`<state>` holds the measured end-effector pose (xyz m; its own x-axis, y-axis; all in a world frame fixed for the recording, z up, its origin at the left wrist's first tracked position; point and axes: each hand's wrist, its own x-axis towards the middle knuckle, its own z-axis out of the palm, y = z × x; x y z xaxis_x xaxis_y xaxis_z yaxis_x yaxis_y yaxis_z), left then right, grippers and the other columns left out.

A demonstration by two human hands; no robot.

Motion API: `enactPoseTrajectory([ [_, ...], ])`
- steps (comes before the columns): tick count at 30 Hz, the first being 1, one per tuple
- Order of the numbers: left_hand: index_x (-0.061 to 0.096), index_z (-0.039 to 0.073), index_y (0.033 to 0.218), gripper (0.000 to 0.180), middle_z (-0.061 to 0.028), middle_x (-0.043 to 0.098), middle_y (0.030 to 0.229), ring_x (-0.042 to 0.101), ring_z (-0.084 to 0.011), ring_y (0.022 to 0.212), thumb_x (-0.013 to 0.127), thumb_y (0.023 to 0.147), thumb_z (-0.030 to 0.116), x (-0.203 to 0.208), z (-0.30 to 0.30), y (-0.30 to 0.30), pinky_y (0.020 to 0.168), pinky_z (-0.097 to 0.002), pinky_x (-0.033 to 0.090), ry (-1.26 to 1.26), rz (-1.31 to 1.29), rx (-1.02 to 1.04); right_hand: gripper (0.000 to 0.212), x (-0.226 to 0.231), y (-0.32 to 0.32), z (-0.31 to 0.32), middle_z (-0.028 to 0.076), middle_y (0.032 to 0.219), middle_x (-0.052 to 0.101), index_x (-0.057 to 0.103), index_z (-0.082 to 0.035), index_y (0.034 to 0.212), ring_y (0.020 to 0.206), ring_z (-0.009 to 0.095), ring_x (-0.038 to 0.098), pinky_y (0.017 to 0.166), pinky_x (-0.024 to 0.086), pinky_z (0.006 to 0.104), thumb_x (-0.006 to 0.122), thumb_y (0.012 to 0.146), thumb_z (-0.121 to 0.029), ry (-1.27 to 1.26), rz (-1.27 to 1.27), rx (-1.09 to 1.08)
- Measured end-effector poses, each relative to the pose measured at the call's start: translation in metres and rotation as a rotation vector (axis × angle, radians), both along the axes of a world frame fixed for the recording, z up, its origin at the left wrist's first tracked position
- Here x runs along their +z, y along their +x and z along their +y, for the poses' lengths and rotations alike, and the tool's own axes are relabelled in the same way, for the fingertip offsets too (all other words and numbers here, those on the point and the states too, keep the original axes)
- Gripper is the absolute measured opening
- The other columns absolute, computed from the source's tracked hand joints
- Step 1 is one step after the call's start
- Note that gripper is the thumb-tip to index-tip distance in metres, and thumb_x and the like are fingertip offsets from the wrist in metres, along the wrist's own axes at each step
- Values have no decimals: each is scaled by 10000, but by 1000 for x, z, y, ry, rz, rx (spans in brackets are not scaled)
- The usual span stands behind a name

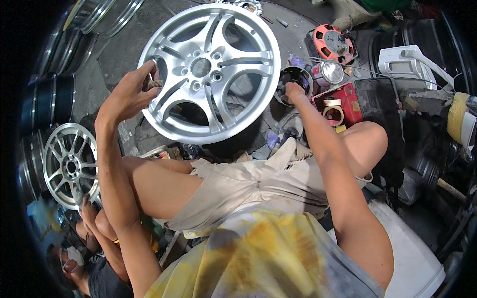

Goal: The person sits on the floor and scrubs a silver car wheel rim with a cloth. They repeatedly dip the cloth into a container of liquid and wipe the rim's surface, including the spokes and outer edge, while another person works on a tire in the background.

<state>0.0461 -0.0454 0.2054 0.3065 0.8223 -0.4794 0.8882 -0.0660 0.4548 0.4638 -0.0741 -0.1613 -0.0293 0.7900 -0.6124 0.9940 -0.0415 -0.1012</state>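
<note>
A silver alloy wheel (200, 68) with paired spokes lies face up in front of me. At its left rim is my left hand (130, 92), fingers bent together around something small and tan that I cannot make out. My right hand (294, 93) is at a round tub (281, 96) just right of the wheel, its fingers closed and dipping inside the tub's rim. Whatever those fingers hold is hidden. Dark contents show within the tub.
Right of the tub stand a paint tin (330, 73), a red box (354, 103) with tape rolls and an orange cable reel (334, 42). Bare wheel barrels (47, 102) are stacked at left. A co-worker's hand (88, 213) touches another silver wheel (71, 166). A white container (415, 258) sits behind me.
</note>
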Motion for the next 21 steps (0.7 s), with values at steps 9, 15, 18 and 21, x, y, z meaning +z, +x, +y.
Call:
enactPoseTrajectory([
  [9, 458, 50, 952, 198, -44, 471, 735, 443, -141, 615, 629, 932, 147, -10, -8, -12, 557, -342, 419, 190, -53, -84, 255, -14, 6, 5, 242, 1160, 730, 783, -40, 1053, 1111, 360, 718, 929, 603, 442, 778, 809, -113, 12, 37, -82],
  [15, 518, 31, 1003, 212, -129, 655, 817, 638, -204, 691, 668, 948, 169, -57, -20, 11, 598, -376, 508, 126, -156, -138, 249, -13, 20, 9, 153, 1034, 770, 793, -119, 1005, 1038, 352, 723, 919, 553, 452, 856, 801, -248, 208, 194, -228],
  [18, 537, 10, 1059, 237, -211, 686, 892, 668, -361, 781, 662, 951, 179, -105, -46, 52, 765, -459, 529, 6, -260, -150, 226, 4, 23, 9, 155, 1017, 769, 793, -120, 987, 1034, 354, 722, 905, 553, 454, 854, 802, -237, 186, 210, -303],
  [21, 550, 3, 1065, 225, -238, 672, 947, 666, -424, 887, 666, 930, 140, -151, -91, 86, 812, -490, 525, 143, -263, -223, 231, 22, 19, 6, 176, 1121, 745, 776, -155, 1056, 1116, 361, 695, 954, 548, 463, 773, 832, -214, 154, 211, -320],
])
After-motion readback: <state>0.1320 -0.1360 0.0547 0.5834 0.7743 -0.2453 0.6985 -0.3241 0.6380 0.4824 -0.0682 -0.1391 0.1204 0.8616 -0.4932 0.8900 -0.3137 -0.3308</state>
